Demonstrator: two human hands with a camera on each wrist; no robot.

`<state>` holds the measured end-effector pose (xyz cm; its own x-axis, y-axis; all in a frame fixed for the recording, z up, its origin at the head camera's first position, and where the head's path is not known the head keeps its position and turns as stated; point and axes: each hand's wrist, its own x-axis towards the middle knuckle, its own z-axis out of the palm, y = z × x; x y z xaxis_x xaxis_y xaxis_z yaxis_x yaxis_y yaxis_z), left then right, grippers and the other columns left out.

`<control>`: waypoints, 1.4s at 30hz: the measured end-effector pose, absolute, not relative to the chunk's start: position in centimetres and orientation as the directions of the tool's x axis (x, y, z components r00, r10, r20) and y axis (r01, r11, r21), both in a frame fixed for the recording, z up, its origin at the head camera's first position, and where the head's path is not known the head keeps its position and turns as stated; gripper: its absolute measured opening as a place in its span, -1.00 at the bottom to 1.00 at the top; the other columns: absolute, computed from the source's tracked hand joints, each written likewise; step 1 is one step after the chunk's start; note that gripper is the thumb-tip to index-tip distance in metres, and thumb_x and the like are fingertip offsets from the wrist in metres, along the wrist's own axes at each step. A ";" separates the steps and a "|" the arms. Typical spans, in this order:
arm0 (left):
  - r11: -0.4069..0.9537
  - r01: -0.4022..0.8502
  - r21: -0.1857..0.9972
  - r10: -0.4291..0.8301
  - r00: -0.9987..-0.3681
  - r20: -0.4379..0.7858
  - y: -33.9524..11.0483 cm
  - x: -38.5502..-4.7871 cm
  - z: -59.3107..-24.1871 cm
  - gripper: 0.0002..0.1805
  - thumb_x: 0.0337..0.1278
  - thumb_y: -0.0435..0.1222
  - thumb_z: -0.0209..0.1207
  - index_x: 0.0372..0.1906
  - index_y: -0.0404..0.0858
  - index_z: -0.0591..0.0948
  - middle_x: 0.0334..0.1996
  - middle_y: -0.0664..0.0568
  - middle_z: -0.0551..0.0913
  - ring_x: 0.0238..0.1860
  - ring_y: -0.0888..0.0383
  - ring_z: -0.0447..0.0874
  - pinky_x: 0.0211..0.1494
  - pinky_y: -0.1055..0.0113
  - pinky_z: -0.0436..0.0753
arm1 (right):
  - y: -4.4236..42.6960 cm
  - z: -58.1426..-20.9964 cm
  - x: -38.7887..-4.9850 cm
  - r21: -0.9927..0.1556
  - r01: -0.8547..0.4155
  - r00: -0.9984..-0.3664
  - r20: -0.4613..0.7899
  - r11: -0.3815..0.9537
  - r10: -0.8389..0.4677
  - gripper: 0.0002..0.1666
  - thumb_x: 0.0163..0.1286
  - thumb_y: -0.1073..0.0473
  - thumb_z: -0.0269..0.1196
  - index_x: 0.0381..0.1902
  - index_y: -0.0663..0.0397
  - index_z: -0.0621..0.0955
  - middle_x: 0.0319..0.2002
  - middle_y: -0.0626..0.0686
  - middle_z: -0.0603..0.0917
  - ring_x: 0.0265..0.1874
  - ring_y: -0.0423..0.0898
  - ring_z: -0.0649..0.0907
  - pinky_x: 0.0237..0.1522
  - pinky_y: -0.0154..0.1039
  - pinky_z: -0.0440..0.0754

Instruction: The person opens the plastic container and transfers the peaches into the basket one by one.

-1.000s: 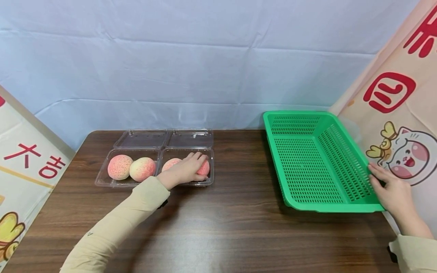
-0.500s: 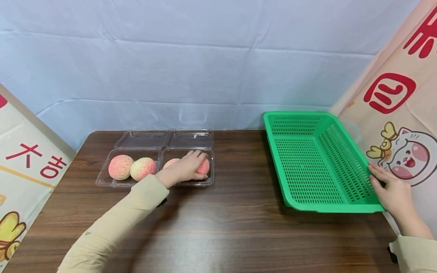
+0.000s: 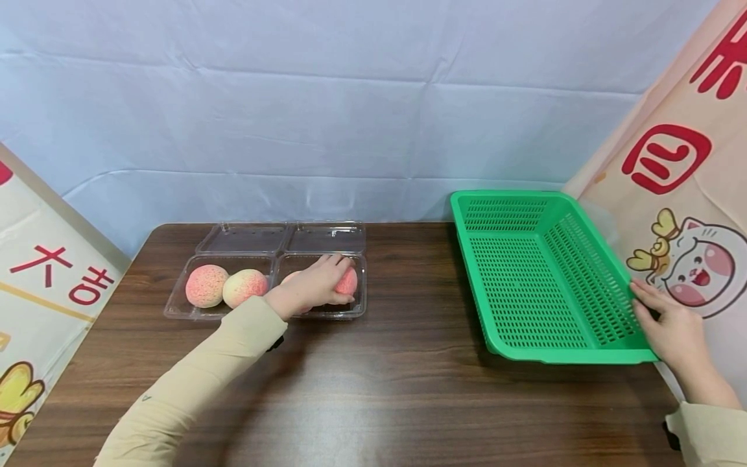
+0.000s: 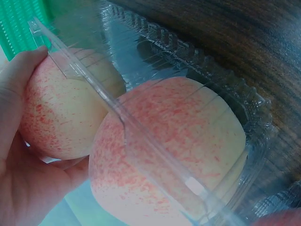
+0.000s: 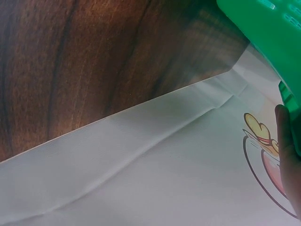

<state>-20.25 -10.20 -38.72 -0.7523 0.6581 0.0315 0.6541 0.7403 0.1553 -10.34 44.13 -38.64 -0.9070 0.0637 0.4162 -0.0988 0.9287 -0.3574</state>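
My left hand (image 3: 318, 284) grips the rightmost pink peach (image 3: 347, 283) in the right compartment of a clear plastic container (image 3: 361, 305). In the left wrist view, thumb and fingers of the hand (image 4: 23, 174) curl round that peach (image 4: 66, 108), beside a second peach (image 4: 174, 146). Two more peaches (image 3: 207, 286) (image 3: 245, 289) lie in the left compartment. My right hand (image 3: 674, 331) grips the right rim of an empty green basket (image 3: 574, 355) near its front corner. In the right wrist view only part of the hand (image 5: 289, 165) shows against the green basket (image 5: 268, 37).
The container's clear lids (image 3: 323, 239) stand open behind it. All rests on a brown wooden table (image 3: 408, 389). A pale cloth (image 3: 350, 117) hangs behind, and printed cloths (image 3: 718, 214) hang at both sides.
My left hand and the peach in it have shifted slightly left within the compartment. The right hand and basket stay in place.
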 end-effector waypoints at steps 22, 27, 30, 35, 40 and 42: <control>0.712 0.684 0.159 0.689 -0.724 0.032 -10.1 -20.6 -37.9 -0.30 -0.09 0.00 0.28 0.04 -0.42 0.39 -0.09 -0.20 0.45 -0.03 -0.10 0.41 0.19 0.08 0.30 | 43.9 -38.5 -10.4 -0.343 -0.096 -0.898 0.436 0.934 0.068 -0.58 0.35 0.25 -0.02 0.11 0.34 0.45 0.08 -0.70 0.09 0.11 0.37 0.35 0.13 0.24 0.14; 0.718 0.678 0.156 0.684 -0.729 0.018 -9.9 -20.7 -37.4 -0.27 -0.12 0.02 0.28 0.07 -0.41 0.41 -0.04 -0.20 0.48 0.02 -0.07 0.42 0.22 0.10 0.29 | 43.9 -38.6 -10.5 -0.328 -0.073 -0.906 0.417 0.942 0.075 -0.57 0.36 0.26 -0.03 0.14 0.34 0.42 0.20 0.19 0.35 0.13 0.36 0.33 0.15 0.22 0.14; 0.726 0.672 0.146 0.679 -0.734 0.010 -9.8 -20.8 -37.3 -0.24 -0.14 0.04 0.28 0.09 -0.42 0.41 -0.01 -0.21 0.48 0.05 -0.07 0.43 0.23 0.11 0.28 | 43.9 -38.6 -10.5 -0.329 -0.064 -0.910 0.407 0.942 0.080 -0.57 0.36 0.26 -0.03 0.14 0.35 0.41 0.14 0.34 0.38 0.14 0.36 0.32 0.16 0.21 0.13; 0.727 0.675 0.130 0.678 -0.735 0.024 -9.8 -20.7 -37.1 -0.23 -0.16 0.04 0.28 0.08 -0.43 0.41 -0.02 -0.21 0.49 0.03 -0.07 0.44 0.20 0.12 0.31 | 44.0 -38.6 -10.5 -0.327 -0.065 -0.909 0.409 0.943 0.079 -0.57 0.36 0.27 -0.03 0.14 0.35 0.42 0.14 0.33 0.38 0.14 0.36 0.33 0.17 0.20 0.12; 0.724 0.677 0.133 0.678 -0.734 0.051 -9.7 -20.7 -36.9 -0.25 -0.17 0.03 0.29 0.06 -0.42 0.42 -0.05 -0.19 0.51 -0.01 -0.07 0.46 0.16 0.13 0.35 | 43.9 -38.5 -10.4 -0.330 -0.057 -0.914 0.397 0.942 0.084 -0.56 0.37 0.25 -0.04 0.15 0.34 0.41 0.16 0.32 0.36 0.15 0.35 0.31 0.13 0.22 0.15; 0.725 0.675 0.135 0.676 -0.735 0.051 -9.6 -20.7 -36.9 -0.26 -0.17 0.03 0.29 0.05 -0.41 0.43 -0.05 -0.18 0.51 0.00 -0.06 0.46 0.17 0.14 0.35 | 43.9 -38.5 -10.4 -0.337 -0.046 -0.921 0.380 0.940 0.091 -0.56 0.37 0.24 -0.05 0.16 0.34 0.39 0.17 0.32 0.35 0.17 0.35 0.29 0.15 0.22 0.13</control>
